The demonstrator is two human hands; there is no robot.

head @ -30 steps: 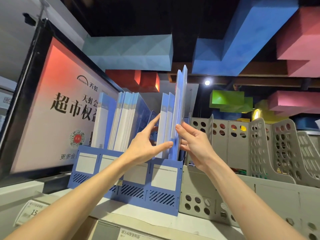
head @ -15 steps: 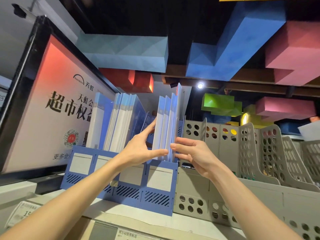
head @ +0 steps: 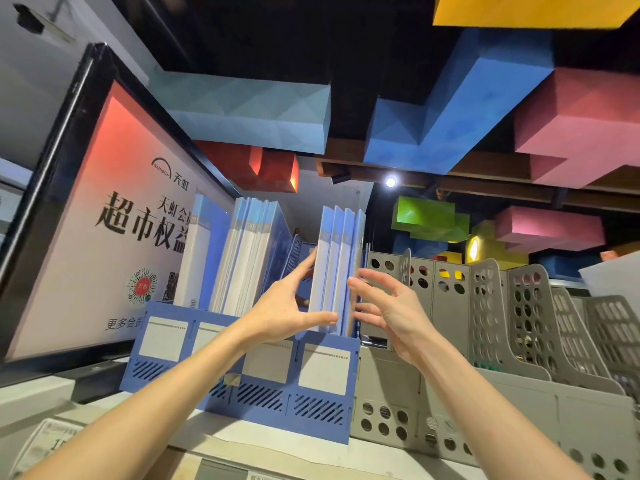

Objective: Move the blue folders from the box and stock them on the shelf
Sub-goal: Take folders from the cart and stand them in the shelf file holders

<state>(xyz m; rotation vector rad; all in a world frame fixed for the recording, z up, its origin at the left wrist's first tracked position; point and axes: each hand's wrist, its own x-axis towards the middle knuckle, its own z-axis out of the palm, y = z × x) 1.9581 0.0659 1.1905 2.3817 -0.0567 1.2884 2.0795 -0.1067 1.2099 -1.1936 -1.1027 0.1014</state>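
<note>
Finds the shelved blue file rack (head: 304,405) partly filled. Has the blue folders (head: 337,271) upright in its rightmost slot. Braces them with left hand (head: 282,311), fingers straight; spreads right hand (head: 394,317) loosely alongside, holding nothing. Cannot see the box.

Narrow slot between left folders (head: 247,261) and right folders (head: 337,265)

A small ceiling spotlight (head: 390,182) glares white against the dark, unlit ceiling. Far to its left, the glowing sign (head: 114,220) is the brightest patch, fading from red to pale. Below the spotlight, the blue folders (head: 341,265) are lit evenly, with soft shadows. To its lower right, wide-angle distortion bends the grey file racks (head: 540,323), and the far corners look smeared.
</note>
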